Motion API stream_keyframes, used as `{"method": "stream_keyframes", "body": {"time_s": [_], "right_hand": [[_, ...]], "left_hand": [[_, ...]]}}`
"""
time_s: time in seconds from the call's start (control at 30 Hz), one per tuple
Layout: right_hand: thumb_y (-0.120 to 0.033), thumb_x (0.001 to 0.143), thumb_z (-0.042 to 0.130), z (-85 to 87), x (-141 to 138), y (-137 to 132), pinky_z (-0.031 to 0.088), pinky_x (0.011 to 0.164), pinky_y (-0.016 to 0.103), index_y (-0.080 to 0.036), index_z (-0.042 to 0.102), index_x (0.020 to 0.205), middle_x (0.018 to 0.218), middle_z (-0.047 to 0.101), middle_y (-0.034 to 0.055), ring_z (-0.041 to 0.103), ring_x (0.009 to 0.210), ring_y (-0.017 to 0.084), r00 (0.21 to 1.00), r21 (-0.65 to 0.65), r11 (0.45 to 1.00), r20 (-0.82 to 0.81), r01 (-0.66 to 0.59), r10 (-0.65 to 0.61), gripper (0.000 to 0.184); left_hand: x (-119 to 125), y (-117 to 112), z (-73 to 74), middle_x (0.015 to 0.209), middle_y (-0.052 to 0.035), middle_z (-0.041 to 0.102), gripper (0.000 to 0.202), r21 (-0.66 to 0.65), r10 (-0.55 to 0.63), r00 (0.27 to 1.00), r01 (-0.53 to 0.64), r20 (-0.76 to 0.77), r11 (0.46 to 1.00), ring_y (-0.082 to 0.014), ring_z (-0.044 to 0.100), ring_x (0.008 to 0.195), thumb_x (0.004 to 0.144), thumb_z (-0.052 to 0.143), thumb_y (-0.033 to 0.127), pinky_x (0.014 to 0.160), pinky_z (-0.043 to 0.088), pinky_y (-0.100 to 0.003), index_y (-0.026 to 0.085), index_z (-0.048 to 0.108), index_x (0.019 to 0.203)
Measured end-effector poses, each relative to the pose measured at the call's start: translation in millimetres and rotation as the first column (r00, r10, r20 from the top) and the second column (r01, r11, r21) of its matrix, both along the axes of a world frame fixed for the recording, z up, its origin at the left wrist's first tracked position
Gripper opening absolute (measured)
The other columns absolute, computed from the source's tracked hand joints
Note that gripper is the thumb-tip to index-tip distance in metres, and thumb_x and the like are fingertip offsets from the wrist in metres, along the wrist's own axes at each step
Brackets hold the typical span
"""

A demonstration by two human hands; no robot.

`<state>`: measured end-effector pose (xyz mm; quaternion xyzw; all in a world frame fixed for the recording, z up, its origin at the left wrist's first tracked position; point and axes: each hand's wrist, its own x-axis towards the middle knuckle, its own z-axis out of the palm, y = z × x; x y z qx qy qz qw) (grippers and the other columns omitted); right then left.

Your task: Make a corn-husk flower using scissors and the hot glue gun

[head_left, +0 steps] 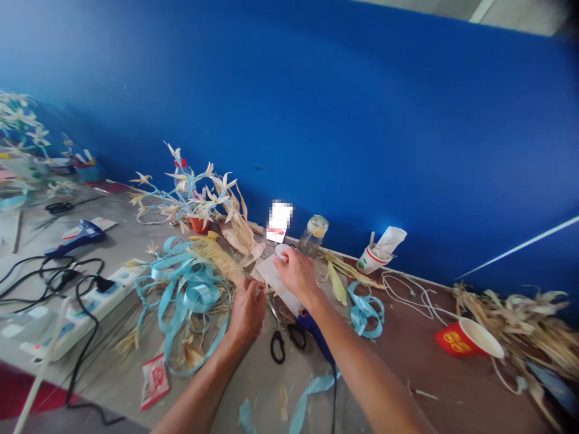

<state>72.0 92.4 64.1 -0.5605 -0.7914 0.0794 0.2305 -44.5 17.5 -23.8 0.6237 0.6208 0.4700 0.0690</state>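
My right hand [296,272] has its fingers closed on a small white round piece [283,249], above a white sheet [271,274]. My left hand [248,308] is closed with fingertips pinched together, by the end of a pale yellow husk-like bundle [219,259]; whatever it holds is too small to make out. Black-handled scissors [277,347] lie between my forearms, blades pointing away. A blue glue gun [316,334] is partly covered by my right forearm. Loops of light blue ribbon [199,295] spread left of my left hand.
Husk flowers on blue stems [199,193] rise from a red pot. A glass jar [314,232], a lit phone screen [278,223] and a white cup [373,259] line the blue wall. A power strip [90,307] with black cords lies left; a red paper cup [468,339] lies tipped right.
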Motion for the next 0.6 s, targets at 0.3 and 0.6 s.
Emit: {"method": "stream_keyframes", "body": {"time_s": [0.3,0.6], "right_hand": [[-0.009,0.081,0.038,-11.6,23,-2,0.036,0.086,0.028,-0.018,0.062,0.101,0.090,0.068,0.0047,0.060,0.088,0.016,0.990,0.070,0.997,-0.128,-0.045,0.054,0.033],[-0.019,0.082,0.044,-17.3,39,-20,0.038,0.085,0.030,-0.022,0.064,0.100,0.076,0.071,0.0025,0.064,0.072,0.016,1.000,-0.032,0.999,-0.009,-0.002,0.001,0.027]], "left_hand": [[2,-3,6.8,0.081,-0.0054,0.058,0.017,0.045,0.030,0.996,-0.034,0.089,0.998,-0.0169,0.055,0.077,0.085,0.039,0.021,0.071,0.043,-0.029,0.018,0.056,0.083],[7,-5,2.4,0.071,-0.0010,0.063,0.019,-0.016,-0.023,0.981,0.026,0.191,1.000,-0.0154,0.057,0.063,0.082,0.044,0.032,0.061,0.045,-0.025,0.020,0.058,0.087]]}}
